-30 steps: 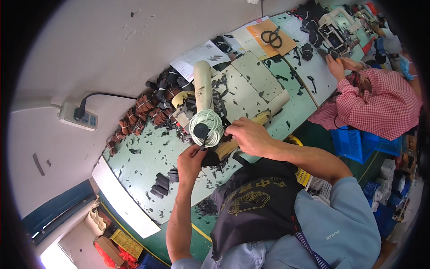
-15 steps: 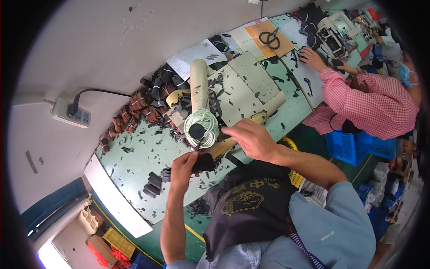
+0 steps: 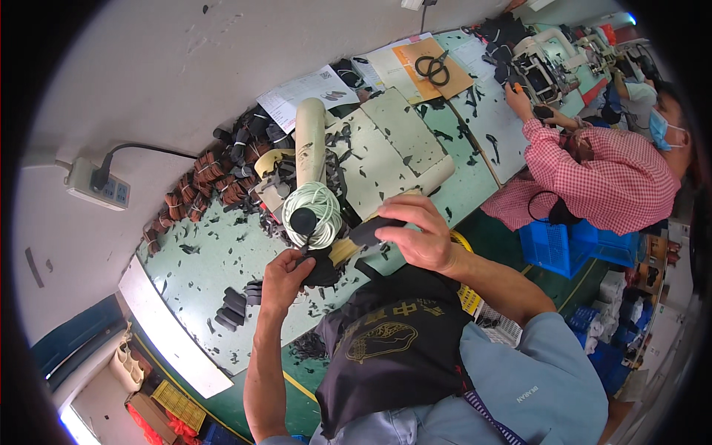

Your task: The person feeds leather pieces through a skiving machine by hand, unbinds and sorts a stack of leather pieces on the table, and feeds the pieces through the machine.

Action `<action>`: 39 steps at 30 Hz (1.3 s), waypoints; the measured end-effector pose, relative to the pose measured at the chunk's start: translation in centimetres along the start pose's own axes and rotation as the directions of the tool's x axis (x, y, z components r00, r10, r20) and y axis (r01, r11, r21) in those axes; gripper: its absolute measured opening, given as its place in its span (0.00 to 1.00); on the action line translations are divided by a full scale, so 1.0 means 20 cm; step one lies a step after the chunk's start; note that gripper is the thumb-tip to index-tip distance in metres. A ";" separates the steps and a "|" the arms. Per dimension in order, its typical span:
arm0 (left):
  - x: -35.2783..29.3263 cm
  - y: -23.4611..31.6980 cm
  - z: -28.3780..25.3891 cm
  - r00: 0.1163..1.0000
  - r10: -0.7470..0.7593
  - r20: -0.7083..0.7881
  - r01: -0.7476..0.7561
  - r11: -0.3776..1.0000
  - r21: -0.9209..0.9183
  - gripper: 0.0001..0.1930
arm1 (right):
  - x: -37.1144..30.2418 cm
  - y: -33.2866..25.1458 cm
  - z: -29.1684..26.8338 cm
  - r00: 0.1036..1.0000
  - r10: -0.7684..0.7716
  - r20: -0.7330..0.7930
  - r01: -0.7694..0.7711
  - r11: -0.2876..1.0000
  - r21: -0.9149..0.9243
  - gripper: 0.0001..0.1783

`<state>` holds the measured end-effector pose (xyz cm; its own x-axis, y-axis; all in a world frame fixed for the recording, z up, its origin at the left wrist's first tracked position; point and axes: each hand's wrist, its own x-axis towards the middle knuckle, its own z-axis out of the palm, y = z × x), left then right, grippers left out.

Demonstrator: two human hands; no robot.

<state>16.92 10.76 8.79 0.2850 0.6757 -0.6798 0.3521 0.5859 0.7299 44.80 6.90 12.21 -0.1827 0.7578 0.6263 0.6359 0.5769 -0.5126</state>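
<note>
In front of the cream machine (image 3: 404,133), my left hand (image 3: 283,280) pinches a black fabric piece (image 3: 321,270) by its left end. The piece lies just below a coil of pale green cord (image 3: 324,205) hung round a black knob (image 3: 302,221). My right hand (image 3: 421,236) grips a dark, flat, rounded piece (image 3: 375,231) between thumb and fingers, a little right of the coil. Between the two pieces shows a yellowish strip (image 3: 343,251). A short stack of black rounded pieces (image 3: 233,305) lies on the pale green table (image 3: 200,271), left of my left hand.
Bundles of brown pieces (image 3: 211,169) line the wall. Behind the machine lie paper sheets (image 3: 297,95) and black scissors (image 3: 432,68). Black scraps litter the table. At the right, a person in a checked shirt (image 3: 615,167) works at another machine (image 3: 545,67). Blue crates (image 3: 556,245) stand below.
My right hand, earlier beside the cord coil with a finger extended, now holds a dark rounded piece. My left hand still holds the black fabric. The whole view has shifted slightly.
</note>
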 end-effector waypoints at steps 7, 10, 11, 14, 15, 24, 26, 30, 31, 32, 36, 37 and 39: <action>0.04 0.05 0.03 0.994 0.049 -0.100 -0.027 0.976 0.214 0.12 | -0.06 0.10 0.10 0.911 0.268 0.315 -0.230 0.961 -0.152 0.13; 0.03 0.10 0.05 0.997 0.031 -0.076 -0.015 0.979 0.204 0.12 | 0.00 0.06 0.11 0.796 0.396 0.457 -0.426 0.904 -0.040 0.12; 0.03 0.11 0.06 0.998 0.013 -0.069 0.001 0.979 0.202 0.12 | 0.01 0.07 0.11 0.652 0.453 0.608 -0.532 0.844 -0.059 0.12; 0.06 0.09 0.05 0.997 0.035 -0.073 -0.021 0.982 0.187 0.12 | 0.06 0.08 0.10 0.497 0.427 0.756 -0.619 0.785 -0.037 0.11; 0.06 0.10 0.05 0.997 0.027 -0.073 -0.014 0.985 0.172 0.12 | 0.07 0.08 0.10 0.512 0.374 0.773 -0.610 0.792 0.020 0.10; 0.07 0.04 0.01 0.994 0.108 0.025 -0.110 0.978 0.176 0.11 | 0.07 0.01 0.21 0.691 0.424 0.585 -0.388 0.901 -0.195 0.10; 0.05 0.10 0.01 0.998 0.060 -0.034 -0.046 0.950 0.309 0.11 | 0.07 0.03 0.18 0.680 0.448 0.581 -0.409 0.889 -0.206 0.10; 0.05 0.13 0.07 0.956 0.262 -0.133 -0.203 0.917 0.342 0.13 | 0.07 0.08 0.15 0.645 0.374 0.666 -0.443 0.894 -0.072 0.10; 0.07 0.11 0.09 0.912 0.386 -0.138 -0.315 0.876 0.365 0.14 | 0.08 0.07 0.16 0.637 0.366 0.678 -0.479 0.877 -0.023 0.11; 0.09 0.12 0.12 0.923 0.352 -0.157 -0.242 0.846 0.475 0.17 | 0.07 0.09 0.19 0.653 0.348 0.673 -0.478 0.878 0.009 0.13; 0.09 0.05 0.10 0.929 0.339 -0.146 -0.233 0.846 0.480 0.15 | 0.10 0.01 0.22 0.621 0.446 0.644 -0.443 0.878 -0.180 0.12; 0.07 0.03 0.06 0.967 0.240 -0.081 -0.203 0.925 0.321 0.14 | 0.12 -0.01 0.20 0.619 0.444 0.647 -0.443 0.878 -0.179 0.12; 0.05 0.01 0.03 0.989 0.147 -0.003 -0.145 0.977 0.154 0.13 | 0.12 -0.03 0.16 0.591 0.481 0.648 -0.401 0.872 -0.281 0.11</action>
<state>17.80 11.34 8.18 0.3310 0.7557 -0.5651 0.4403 0.4060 0.8008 41.58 9.42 12.06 -0.2880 0.9225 -0.2571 0.8386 0.1133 -0.5328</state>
